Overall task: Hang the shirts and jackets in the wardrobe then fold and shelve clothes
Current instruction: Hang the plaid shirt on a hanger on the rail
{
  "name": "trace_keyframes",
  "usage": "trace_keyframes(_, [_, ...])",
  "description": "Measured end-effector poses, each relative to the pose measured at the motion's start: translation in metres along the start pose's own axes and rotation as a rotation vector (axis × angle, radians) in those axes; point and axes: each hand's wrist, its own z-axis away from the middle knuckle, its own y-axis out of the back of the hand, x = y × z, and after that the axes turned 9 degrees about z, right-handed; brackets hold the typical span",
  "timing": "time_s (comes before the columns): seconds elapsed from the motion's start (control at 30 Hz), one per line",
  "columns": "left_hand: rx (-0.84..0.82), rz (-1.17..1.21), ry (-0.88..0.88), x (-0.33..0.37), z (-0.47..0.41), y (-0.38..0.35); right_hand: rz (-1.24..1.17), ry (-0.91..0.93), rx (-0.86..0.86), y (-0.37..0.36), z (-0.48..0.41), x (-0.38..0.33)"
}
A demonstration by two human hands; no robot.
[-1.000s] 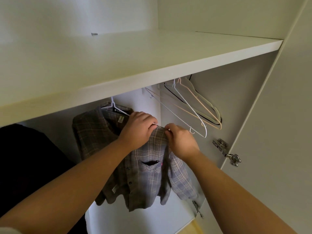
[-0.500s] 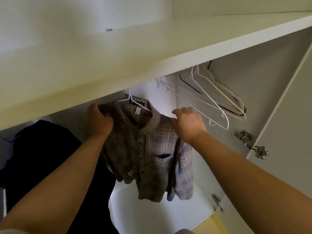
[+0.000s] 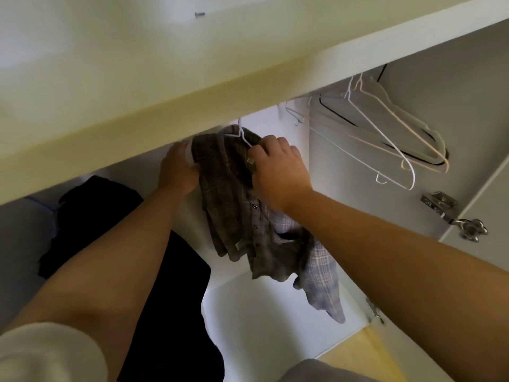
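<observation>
Plaid shirt (image 3: 234,205): on white hanger (image 3: 241,132) under the shelf (image 3: 248,86) front edge, between dark clothes (image 3: 110,216) and spare hangers (image 3: 385,139). Now swung edge-on. Right hand (image 3: 278,172) has shifted to the collar, left hand (image 3: 179,169) at the shoulder, fingers of both clamped on cloth. Hanging judged nearly complete.

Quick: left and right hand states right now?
Left hand: grips the shoulder of the brown plaid button-up shirt.
Right hand: grips the same shirt near its collar, by the white wire hanger.

A metal hinge (image 3: 451,213) shows at right, yellowish floor (image 3: 358,351) below, a screw (image 3: 199,14) high up.
</observation>
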Motion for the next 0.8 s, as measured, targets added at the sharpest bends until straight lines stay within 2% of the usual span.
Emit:
trace_keyframes(0.1, [-0.046,-0.028,-0.034,-0.002,-0.012,-0.001,0.039,0.106,-0.056,-0.002,-0.004,-0.016])
trace_keyframes(0.2, [-0.068,-0.069,-0.085,0.002,-0.024,-0.001,0.07,0.121,-0.119,-0.005,-0.009,-0.03])
trace_keyframes(0.33, [-0.128,-0.114,-0.168,0.005,-0.032,-0.005,0.011,0.059,-0.267,-0.011,-0.01,-0.045])
trace_keyframes(0.5, [-0.159,-0.118,-0.215,-0.001,-0.035,-0.009,-0.093,-0.026,-0.275,-0.017,-0.004,-0.051])
trace_keyframes(0.67, [-0.065,0.058,-0.063,-0.017,-0.019,-0.013,-0.254,-0.178,-0.286,-0.019,-0.01,-0.058])
trace_keyframes(0.8, [-0.14,0.108,-0.225,-0.009,-0.024,-0.009,-0.531,-0.347,-0.314,-0.025,-0.028,-0.063])
